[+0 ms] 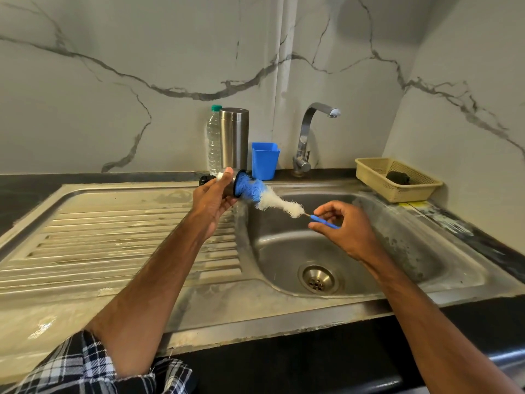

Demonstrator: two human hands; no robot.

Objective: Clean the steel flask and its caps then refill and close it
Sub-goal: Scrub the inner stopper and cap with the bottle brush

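The steel flask [234, 138] stands upright on the counter against the wall, left of the tap. My left hand [211, 199] grips a steel cap [229, 180] tilted on its side above the sink's left rim. A bottle brush [262, 196] with blue and white bristles has its blue end pushed into the cap's opening. My right hand [345, 226] pinches the brush's thin blue handle over the sink basin [397, 245]. A small black cap [205, 179] lies on the counter just behind my left hand.
A clear plastic water bottle [213, 140] stands left of the flask. A blue plastic cup [264, 160] sits beside the tap [308, 135]. A beige basket [397, 179] with a dark scrubber rests at the right rim. The ribbed drainboard [122, 237] lies to the left.
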